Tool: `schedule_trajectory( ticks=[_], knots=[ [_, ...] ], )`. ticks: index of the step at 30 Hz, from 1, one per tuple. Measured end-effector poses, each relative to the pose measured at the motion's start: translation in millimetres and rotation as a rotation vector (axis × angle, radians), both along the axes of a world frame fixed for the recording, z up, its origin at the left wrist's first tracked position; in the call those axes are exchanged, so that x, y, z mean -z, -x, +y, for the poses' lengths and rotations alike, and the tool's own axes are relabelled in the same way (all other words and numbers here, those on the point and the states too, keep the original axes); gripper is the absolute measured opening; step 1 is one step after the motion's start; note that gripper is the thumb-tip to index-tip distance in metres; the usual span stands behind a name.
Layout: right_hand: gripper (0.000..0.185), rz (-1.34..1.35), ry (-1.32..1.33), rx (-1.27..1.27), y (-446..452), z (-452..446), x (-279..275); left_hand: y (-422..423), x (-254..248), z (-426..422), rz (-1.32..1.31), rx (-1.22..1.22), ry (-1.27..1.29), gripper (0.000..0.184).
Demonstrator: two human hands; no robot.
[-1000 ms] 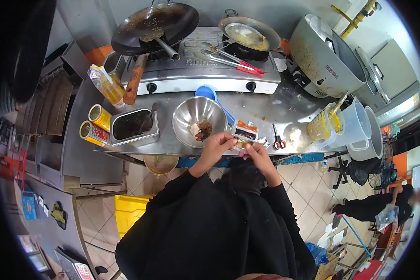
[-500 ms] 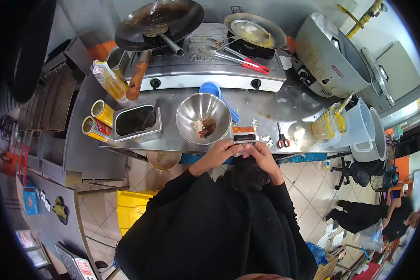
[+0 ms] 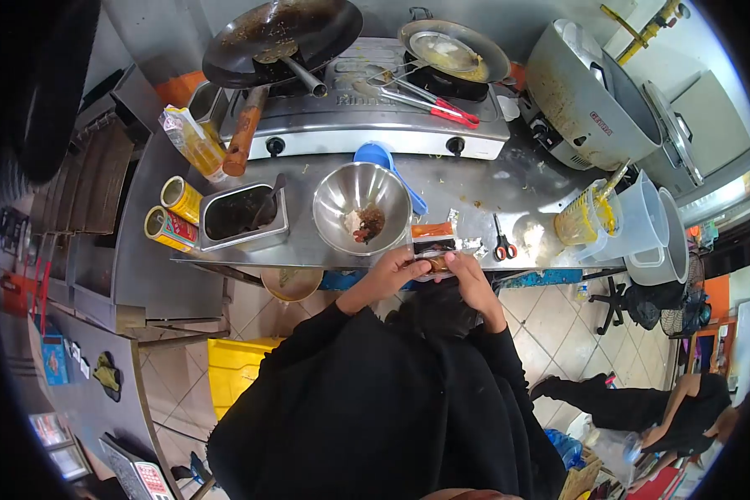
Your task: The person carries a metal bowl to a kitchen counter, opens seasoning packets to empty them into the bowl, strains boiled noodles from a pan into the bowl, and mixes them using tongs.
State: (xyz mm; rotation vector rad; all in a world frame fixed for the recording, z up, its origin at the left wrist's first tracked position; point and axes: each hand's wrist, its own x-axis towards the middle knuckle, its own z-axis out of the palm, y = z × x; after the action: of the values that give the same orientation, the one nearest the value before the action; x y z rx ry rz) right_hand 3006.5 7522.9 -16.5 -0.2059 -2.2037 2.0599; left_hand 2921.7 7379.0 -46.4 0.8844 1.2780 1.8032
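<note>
at the far left of the steel surface (image 3: 475,185) stand two yellow cans (image 3: 178,235), and right of them an open steel container (image 3: 244,237) of something dark, a utensil leaning in it. next comes the metal bowl (image 3: 335,196), brown and pale heaps inside, with a blue scoop (image 3: 373,153) behind it. my left hand (image 3: 385,277) is just beside the bowl's near right edge, thumb and fingers pinching a small clear packet (image 3: 432,247). the packet sits at the surface's front edge; it reaches from my fingers away toward the stove (image 3: 354,150), its dark band lying crosswise. i cannot tell its long axis, or whether the orange strip (image 3: 432,229) beyond belongs to it. my right hand (image 3: 475,289) grips the packet's near right corner. further right, scissors (image 3: 503,242) point their blades at the stove, then a yellow-smeared jug (image 3: 577,218) and a clear pitcher (image 3: 639,212).
</note>
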Motion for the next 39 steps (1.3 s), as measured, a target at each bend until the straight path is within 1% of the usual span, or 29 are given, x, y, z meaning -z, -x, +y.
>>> schedule_trajectory(
  ticks=[1, 4, 7, 10, 13, 16, 19, 21, 25, 28, 31, 34, 37, 39],
  knots=[
    [0.040, 0.011, 0.024, 0.014, -1, 0, -2, -2, 0, 1, 0.037, -0.025, -0.017, 0.031],
    [0.040, -0.014, -0.204, -0.021, -4, 6, -4, -8, 2, 1, -0.036, -0.050, -0.072, 0.031],
    [0.040, -0.083, -0.290, 0.004, -7, 4, -5, -1, 8, -6, -0.005, 0.033, 0.086, 0.030],
    [0.038, -0.122, -0.213, 0.003, -7, 2, 1, 0, 22, -6, -0.024, 0.144, 0.141, 0.029],
    [0.032, 0.028, -0.028, -0.003, -6, -5, 9, -6, 10, -6, -0.012, 0.046, 0.047, 0.029],
    [0.027, 0.014, -0.140, -0.043, -10, -5, 9, -3, 20, -6, 0.301, -0.032, 0.031, 0.028],
    [0.025, -0.029, -0.116, -0.014, -13, -9, -4, -7, 16, -6, 0.223, -0.022, 0.011, 0.027],
    [0.024, -0.042, -0.081, -0.001, -14, -11, -4, -9, 20, -8, 0.140, 0.034, 0.058, 0.026],
    [0.024, -0.102, -0.069, 0.017, -17, -7, 7, -10, 23, -7, 0.015, 0.096, 0.085, 0.024],
    [0.026, -0.044, -0.038, 0.013, -17, -8, 22, -16, 4, -6, -0.056, 0.049, -0.056, 0.022],
    [0.029, -0.017, -0.054, 0.037, -20, -16, 8, -16, 7, -10, 0.263, -0.043, 0.038, 0.023],
    [0.029, 0.040, -0.099, 0.038, -23, -18, 2, -22, 27, -7, 0.021, 0.007, 0.002, 0.024],
    [0.030, -0.068, -0.208, 0.050, -26, -13, 12, -21, 26, -10, -0.049, 0.054, 0.065, 0.024],
    [0.034, -0.049, -0.178, 0.047, -27, -12, 20, -20, 21, -11, 0.014, 0.027, 0.030, 0.024]
  ],
)
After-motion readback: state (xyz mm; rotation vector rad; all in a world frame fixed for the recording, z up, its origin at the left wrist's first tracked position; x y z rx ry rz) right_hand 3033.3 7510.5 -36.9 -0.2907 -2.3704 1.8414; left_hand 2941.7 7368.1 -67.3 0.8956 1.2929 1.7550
